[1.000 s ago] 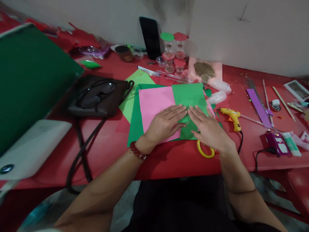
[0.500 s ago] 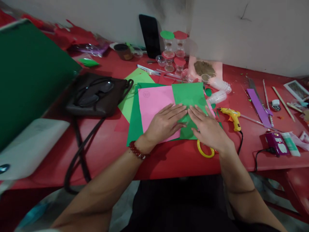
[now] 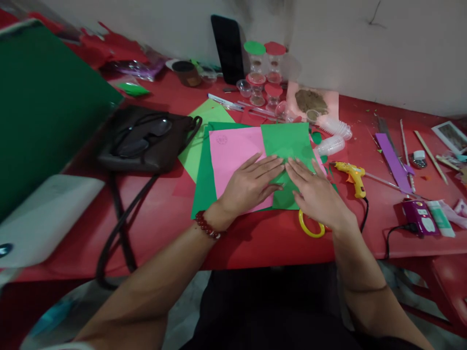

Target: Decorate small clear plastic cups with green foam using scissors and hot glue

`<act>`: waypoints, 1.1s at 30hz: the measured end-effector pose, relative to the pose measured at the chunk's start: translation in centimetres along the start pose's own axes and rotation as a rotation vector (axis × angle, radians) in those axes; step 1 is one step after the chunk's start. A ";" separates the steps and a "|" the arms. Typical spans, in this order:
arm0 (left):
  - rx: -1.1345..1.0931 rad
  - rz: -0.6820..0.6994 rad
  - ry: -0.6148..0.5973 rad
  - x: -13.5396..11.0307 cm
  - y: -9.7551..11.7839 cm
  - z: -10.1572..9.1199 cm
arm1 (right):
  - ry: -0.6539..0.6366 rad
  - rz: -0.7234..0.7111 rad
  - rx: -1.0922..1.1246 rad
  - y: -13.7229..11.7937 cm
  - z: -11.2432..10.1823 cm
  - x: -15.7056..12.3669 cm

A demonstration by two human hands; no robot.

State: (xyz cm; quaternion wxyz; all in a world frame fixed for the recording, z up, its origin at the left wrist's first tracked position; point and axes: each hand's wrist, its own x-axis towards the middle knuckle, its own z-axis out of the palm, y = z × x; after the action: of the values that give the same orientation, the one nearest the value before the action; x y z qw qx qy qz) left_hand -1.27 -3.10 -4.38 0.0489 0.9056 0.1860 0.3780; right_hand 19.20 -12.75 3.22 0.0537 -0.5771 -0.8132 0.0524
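My left hand point(image 3: 251, 183) lies flat with fingers stretched out, across a pink sheet of paper point(image 3: 233, 153) and onto the green paper point(image 3: 286, 138) at its right. My right hand point(image 3: 315, 192) rests flat on that green paper, its fingertips close to those of the left. A darker green sheet point(image 3: 200, 194) lies beneath both, and a lime green sheet point(image 3: 213, 113) shows behind at the left. Yellow scissor handles point(image 3: 311, 228) stick out under my right hand; the blades are hidden. A yellow glue gun point(image 3: 350, 176) lies right of my right hand.
A dark bag point(image 3: 146, 158) with glasses on it lies to the left, near a white laptop-like slab point(image 3: 51, 209). Small plastic-cup hourglasses point(image 3: 256, 73), a leaning phone point(image 3: 228, 51) and brown sand point(image 3: 310, 103) stand at the back. A purple box point(image 3: 419, 217) with a cable sits right.
The view has shifted very slightly. Both hands stay flat on the papers in nearly the same place, with no clear movement of the sheets.
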 end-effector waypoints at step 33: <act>-0.067 -0.059 0.024 0.0 0.3 0.2 | 0.034 -0.033 0.076 0.2 0.6 0.3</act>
State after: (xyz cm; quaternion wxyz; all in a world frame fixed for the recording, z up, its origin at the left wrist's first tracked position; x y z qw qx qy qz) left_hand -0.96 -3.40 -4.44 0.0879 0.8931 0.2004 0.3931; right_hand 19.23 -12.42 2.56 0.0900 -0.5621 -0.8189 0.0725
